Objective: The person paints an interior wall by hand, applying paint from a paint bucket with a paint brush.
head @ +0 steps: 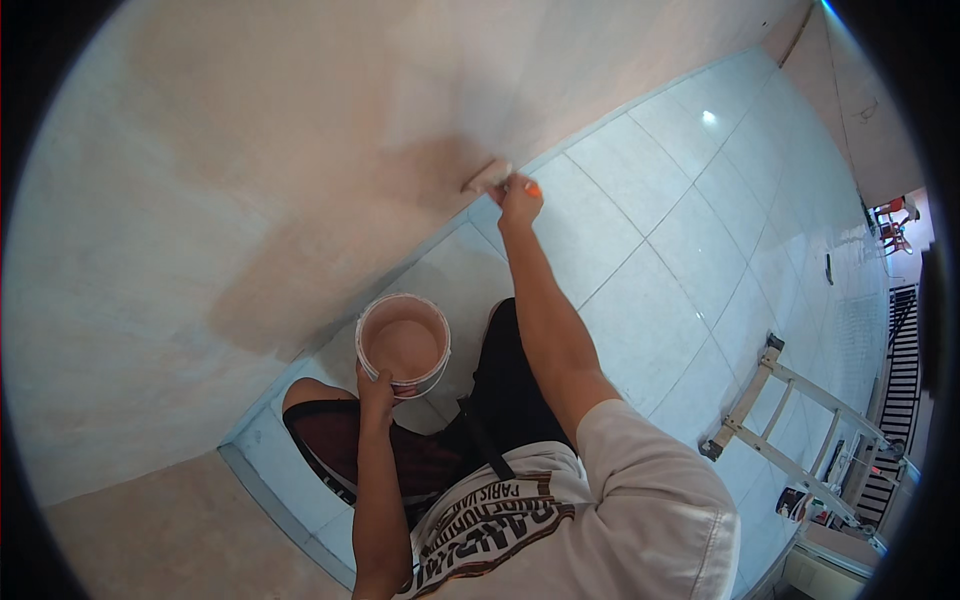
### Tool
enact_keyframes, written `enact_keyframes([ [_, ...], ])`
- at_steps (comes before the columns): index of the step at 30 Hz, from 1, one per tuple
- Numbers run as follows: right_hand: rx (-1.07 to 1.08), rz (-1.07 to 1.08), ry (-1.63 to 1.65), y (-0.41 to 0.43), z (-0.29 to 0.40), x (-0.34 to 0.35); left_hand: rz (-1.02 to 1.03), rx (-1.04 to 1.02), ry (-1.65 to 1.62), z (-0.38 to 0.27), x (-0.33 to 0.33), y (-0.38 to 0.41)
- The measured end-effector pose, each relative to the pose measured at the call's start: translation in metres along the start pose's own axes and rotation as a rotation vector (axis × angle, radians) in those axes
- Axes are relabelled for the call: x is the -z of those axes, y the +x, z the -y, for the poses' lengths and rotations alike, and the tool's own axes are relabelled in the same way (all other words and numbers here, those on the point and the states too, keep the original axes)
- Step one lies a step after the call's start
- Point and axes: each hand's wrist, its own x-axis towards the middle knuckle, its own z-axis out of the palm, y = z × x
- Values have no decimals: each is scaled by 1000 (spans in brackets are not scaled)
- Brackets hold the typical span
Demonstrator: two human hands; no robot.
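My left hand (380, 391) grips the near rim of a white plastic bucket (365, 341), which has a thin wire handle. Pinkish-beige paint (407, 350) stands inside it. Ahead, my right hand (520, 199) is closed around the orange handle (532, 188) of a wide paintbrush (487, 176). The brush's pale head meets the lower part of the wall (330, 187), just above the grey-blue baseboard (555, 154). Around the brush the wall looks darker pink-beige, partly from shadow.
White floor tiles (607, 195) run along the wall to the right. An aluminium ladder (750, 405) lies or stands at the right, with assorted items (795, 504) near it. A small dark object (829, 268) lies on the tiles. Another wall (172, 517) meets this one at lower left.
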Motion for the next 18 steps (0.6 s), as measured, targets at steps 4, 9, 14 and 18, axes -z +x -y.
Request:
enact_keyframes([
  [4,-48,159,178,-37,57,-9,-62,-9,-2,-2,25,-11],
  [9,51,17,-51,0,17,35,-12,8,40,-4,12,-7],
  [14,-26,-100,-64,26,-26,29,-4,22,42,1,-1,-4],
  [18,-134,-52,66,-6,-21,25,-85,22,38,-1,25,-15],
])
